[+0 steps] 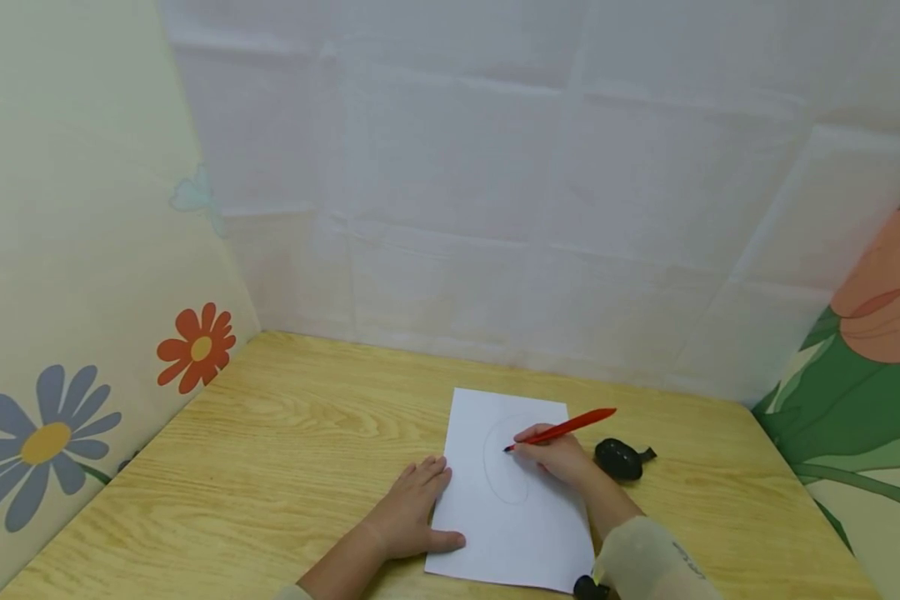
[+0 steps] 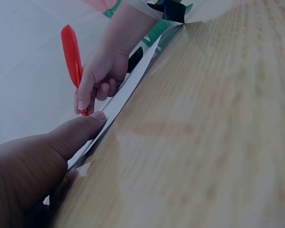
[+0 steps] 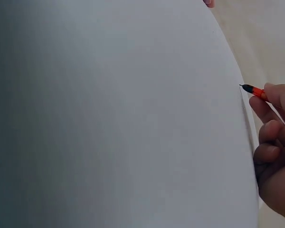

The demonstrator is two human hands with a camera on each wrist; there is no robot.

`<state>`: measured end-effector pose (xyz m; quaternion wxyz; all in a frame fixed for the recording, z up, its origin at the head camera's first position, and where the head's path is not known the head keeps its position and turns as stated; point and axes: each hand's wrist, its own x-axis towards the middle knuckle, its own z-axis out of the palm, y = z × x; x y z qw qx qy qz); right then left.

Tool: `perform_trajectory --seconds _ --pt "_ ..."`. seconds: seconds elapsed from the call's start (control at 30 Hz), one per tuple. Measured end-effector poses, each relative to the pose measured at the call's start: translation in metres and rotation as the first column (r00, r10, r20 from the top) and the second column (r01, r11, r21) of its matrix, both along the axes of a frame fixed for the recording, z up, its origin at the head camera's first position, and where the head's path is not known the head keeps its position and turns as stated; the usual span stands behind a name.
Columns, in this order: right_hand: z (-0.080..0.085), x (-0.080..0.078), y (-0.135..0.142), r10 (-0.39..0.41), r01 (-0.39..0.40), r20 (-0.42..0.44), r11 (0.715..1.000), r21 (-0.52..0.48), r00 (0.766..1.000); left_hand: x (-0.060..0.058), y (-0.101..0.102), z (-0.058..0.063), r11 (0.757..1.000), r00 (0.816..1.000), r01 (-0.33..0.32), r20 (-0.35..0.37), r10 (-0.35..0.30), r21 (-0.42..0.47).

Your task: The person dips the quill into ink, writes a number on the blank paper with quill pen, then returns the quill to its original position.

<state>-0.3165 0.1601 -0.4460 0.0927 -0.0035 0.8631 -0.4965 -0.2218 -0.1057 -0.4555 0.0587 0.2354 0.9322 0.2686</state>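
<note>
A white sheet of paper (image 1: 495,537) lies on the wooden table, with a thin, faint oval line (image 1: 485,467) drawn on its upper half. My right hand (image 1: 562,458) pinches a red pen (image 1: 579,422) near its black tip, and the tip is at the paper inside the oval. In the right wrist view the pen's dark point (image 3: 247,88) shows between thumb and forefinger, the other fingers curled below. My left hand (image 1: 408,515) rests spread over the sheet's left edge, its thumb (image 2: 80,133) lying on the paper.
To the right of the paper sits a rounded black object (image 1: 619,460) with a small tab. Another small black piece (image 1: 589,588) is by my right sleeve at the sheet's near corner. A white cloth backdrop (image 1: 450,208) and flower-printed side panels border the wooden table (image 1: 307,417).
</note>
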Motion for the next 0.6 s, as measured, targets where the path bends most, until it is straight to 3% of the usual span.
perform_trajectory --seconds 0.6 --pt "0.0037 0.0017 -0.0092 0.010 -0.010 0.002 1.000 0.021 1.000 -0.0014 -0.0011 -0.0017 1.000 1.000 0.003 0.004 -0.003 -0.009"
